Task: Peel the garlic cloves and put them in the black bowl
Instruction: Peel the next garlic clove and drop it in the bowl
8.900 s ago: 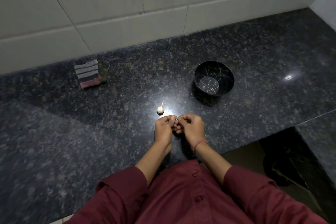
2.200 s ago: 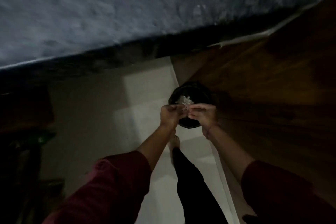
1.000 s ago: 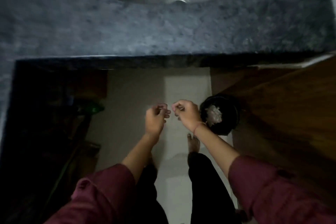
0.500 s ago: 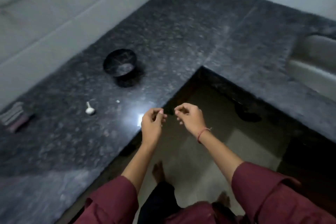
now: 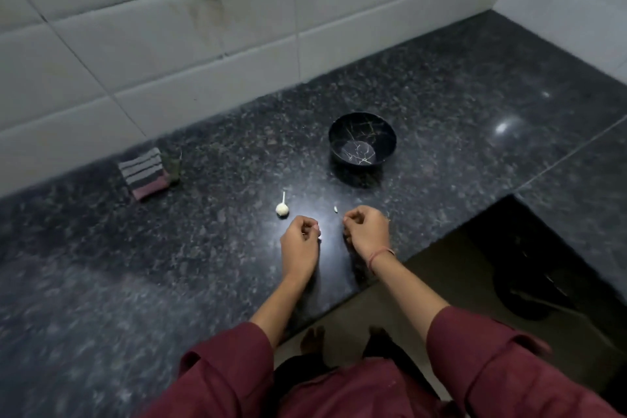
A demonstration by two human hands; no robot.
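- Left hand [image 5: 300,244] pinches a small white garlic clove [image 5: 318,233]; right hand [image 5: 368,229] curled, its hold unclear.
- Just beyond the left hand lies the garlic bulb [image 5: 282,209]; black bowl [image 5: 362,139] farther right.
- That garlic clove seems light, firm, slippery under papery skin; pinch its ends.

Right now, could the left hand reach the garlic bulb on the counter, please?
Probably yes: the left hand is just short of the garlic bulb, with only bare counter between them. Its fingers are curled, perhaps round something small, so it may need freeing first.
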